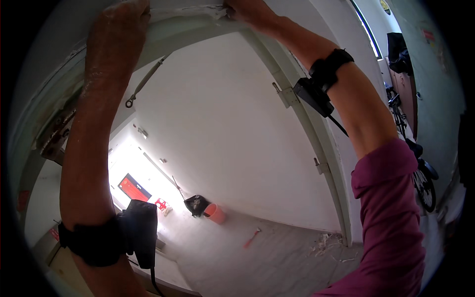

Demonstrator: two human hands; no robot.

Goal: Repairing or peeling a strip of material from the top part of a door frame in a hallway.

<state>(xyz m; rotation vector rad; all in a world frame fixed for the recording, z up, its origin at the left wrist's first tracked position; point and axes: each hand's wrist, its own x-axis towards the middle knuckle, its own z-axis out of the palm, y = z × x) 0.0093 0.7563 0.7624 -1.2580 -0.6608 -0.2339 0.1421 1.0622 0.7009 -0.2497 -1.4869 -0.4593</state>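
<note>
Both my arms reach up to the top of a pale green door frame. My left hand, dusted with white powder, is closed at the upper left, its fingertips cut off by the picture's edge. At the top centre my right hand is closed at the end of a thin, ragged white strip. That strip runs along the frame's top edge between the two hands. What the left fingers hold, if anything, is hidden. Black straps with small devices sit on both forearms.
A metal closer arm hangs below the frame; hinges jut from its right side. Below lie a red-handled tool and pale scraps. Farther off are a pink bucket and black bag. A bicycle stands right.
</note>
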